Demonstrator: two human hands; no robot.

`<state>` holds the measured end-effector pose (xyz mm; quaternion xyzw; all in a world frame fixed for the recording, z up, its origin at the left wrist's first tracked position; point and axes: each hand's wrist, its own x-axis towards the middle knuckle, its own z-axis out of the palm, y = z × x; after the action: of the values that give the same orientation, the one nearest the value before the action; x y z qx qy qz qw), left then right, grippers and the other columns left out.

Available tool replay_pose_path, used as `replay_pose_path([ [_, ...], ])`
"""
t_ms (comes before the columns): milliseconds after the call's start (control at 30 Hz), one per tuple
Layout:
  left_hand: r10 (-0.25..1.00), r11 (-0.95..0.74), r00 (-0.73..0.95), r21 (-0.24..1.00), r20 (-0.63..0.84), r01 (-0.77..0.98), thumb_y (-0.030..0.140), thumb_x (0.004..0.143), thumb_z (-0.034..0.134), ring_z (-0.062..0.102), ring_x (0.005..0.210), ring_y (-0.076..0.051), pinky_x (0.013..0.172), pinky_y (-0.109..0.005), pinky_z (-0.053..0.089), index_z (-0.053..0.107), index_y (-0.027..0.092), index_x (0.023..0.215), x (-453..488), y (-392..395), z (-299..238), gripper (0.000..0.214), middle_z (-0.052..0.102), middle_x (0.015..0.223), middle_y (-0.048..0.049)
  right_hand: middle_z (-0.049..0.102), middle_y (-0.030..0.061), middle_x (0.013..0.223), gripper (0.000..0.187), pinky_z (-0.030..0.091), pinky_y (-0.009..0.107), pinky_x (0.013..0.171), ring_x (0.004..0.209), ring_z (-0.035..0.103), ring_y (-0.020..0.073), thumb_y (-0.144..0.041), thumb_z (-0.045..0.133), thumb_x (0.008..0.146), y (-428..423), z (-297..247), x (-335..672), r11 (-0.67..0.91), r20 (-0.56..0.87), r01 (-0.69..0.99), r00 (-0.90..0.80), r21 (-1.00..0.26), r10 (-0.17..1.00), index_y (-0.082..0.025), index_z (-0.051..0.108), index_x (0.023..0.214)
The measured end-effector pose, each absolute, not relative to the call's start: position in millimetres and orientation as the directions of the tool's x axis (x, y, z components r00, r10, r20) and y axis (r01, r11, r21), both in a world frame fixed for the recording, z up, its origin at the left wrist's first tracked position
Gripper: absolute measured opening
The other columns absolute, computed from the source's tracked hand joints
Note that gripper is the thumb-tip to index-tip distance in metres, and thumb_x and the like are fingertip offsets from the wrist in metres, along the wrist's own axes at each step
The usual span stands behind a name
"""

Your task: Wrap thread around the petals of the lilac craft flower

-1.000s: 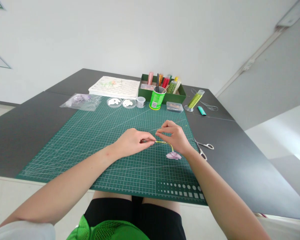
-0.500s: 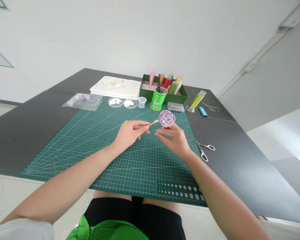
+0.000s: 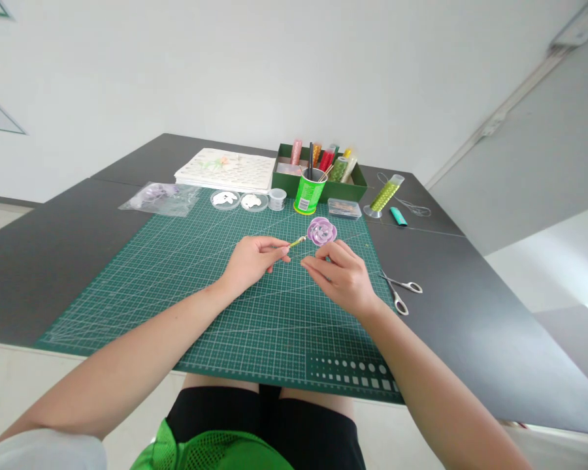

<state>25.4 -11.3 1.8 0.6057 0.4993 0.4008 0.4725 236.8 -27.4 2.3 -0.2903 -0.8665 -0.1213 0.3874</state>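
Note:
A light purple flower [image 3: 322, 232] with layered petals shows over the cutting mat, just above the fingers of my right hand. Its short green stem [image 3: 297, 242] points left, and my left hand [image 3: 255, 260] pinches that stem between thumb and fingertips. My right hand [image 3: 342, 274] is closed close below the flower, with thumb and fingers drawn together. Whatever sits between those fingers is too small or hidden to make out; whether they touch the petals I cannot tell.
A green cutting mat [image 3: 215, 320] covers the dark table's middle. Scissors [image 3: 400, 297] lie at right, beside a green thread spool [image 3: 385, 196] and a teal lighter-like item [image 3: 398, 217]. Behind stand a green can [image 3: 308, 196], a box of spools [image 3: 345, 191], and dishes of white pieces [image 3: 225, 200].
The flower has shifted slightly left. My right fingers have curled and come up in front of its lower edge. My left hand keeps the stem, moving only a little left.

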Motion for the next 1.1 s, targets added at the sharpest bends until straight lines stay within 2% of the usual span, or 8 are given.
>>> replay_pose_path([
  [133, 0.983, -0.088, 0.179, 0.944, 0.031, 0.317, 0.031, 0.087, 0.068, 0.053, 0.047, -0.01, 0.048, -0.023, 0.043, 0.08, 0.018, 0.097, 26.1, -12.9, 2.7, 0.02, 0.078, 0.076, -0.0037, 0.053, 0.0028, 0.075, 0.027, 0.044, 0.028, 0.062, 0.071, 0.049, 0.0146, -0.014, 0.056, 0.099, -29.6, 5.4, 235.2, 0.79, 0.727, 0.609, -0.571, 0.063, 0.382, -0.019, 0.069, 0.076],
  [300, 0.974, -0.174, 0.209, 0.884, 0.089, 0.435, 0.031, 0.09, 0.066, 0.06, 0.051, -0.012, 0.052, -0.025, 0.045, 0.08, 0.022, 0.095, 24.2, -14.8, 0.8, 0.018, 0.078, 0.076, -0.0003, 0.053, 0.0025, 0.074, 0.028, 0.043, 0.027, 0.06, 0.071, 0.049, 0.0145, -0.013, 0.055, 0.099, -29.9, 5.5, 234.6, 0.772, 0.72, 0.626, -0.586, 0.112, 0.371, -0.019, 0.068, 0.076],
  [500, 0.943, -0.3, 0.294, 0.783, 0.157, 0.545, 0.027, 0.09, 0.069, 0.073, 0.077, -0.017, 0.071, -0.027, 0.05, 0.08, 0.024, 0.092, 23.1, -15.3, -2.4, 0.012, 0.081, 0.085, 0.0023, 0.057, 0.0022, 0.073, 0.026, 0.037, 0.027, 0.054, 0.068, 0.047, 0.0135, -0.012, 0.057, 0.098, -32.0, 5.5, 234.0, 0.761, 0.71, 0.634, -0.599, 0.138, 0.371, -0.018, 0.068, 0.076],
  [700, 0.915, -0.377, 0.369, 0.676, 0.164, 0.633, 0.03, 0.094, 0.065, 0.072, 0.074, -0.017, 0.065, -0.027, 0.045, 0.08, 0.026, 0.092, 22.7, -18.0, -1.5, 0.015, 0.08, 0.085, 0.0028, 0.06, 0.0018, 0.074, 0.026, 0.037, 0.027, 0.055, 0.068, 0.047, 0.0136, -0.014, 0.057, 0.099, -32.5, 7.0, 234.2, 0.754, 0.685, 0.638, -0.621, 0.16, 0.38, -0.019, 0.069, 0.077],
  [900, 0.868, -0.481, 0.468, 0.508, 0.166, 0.714, 0.032, 0.096, 0.063, 0.07, 0.068, -0.018, 0.059, -0.028, 0.037, 0.08, 0.026, 0.094, 22.5, -19.5, -2.4, 0.018, 0.079, 0.079, 0.0018, 0.061, 0.0039, 0.076, 0.027, 0.037, 0.027, 0.055, 0.071, 0.047, 0.0152, -0.013, 0.058, 0.099, -30.1, 8.5, 237.7, 0.769, 0.665, 0.633, -0.613, 0.09, 0.427, -0.017, 0.07, 0.075],
  [1100, 0.841, -0.509, 0.522, 0.535, 0.142, 0.675, 0.029, 0.095, 0.066, 0.07, 0.066, -0.016, 0.062, -0.027, 0.041, 0.081, 0.025, 0.096, 24.1, -21.3, 1.7, 0.015, 0.081, 0.084, 0.003, 0.06, 0.0046, 0.078, 0.026, 0.042, 0.028, 0.061, 0.074, 0.049, 0.0159, -0.019, 0.058, 0.1, -24.2, 6.6, 242.4, 0.798, 0.673, 0.602, -0.577, -0.033, 0.463, -0.018, 0.073, 0.078],
])
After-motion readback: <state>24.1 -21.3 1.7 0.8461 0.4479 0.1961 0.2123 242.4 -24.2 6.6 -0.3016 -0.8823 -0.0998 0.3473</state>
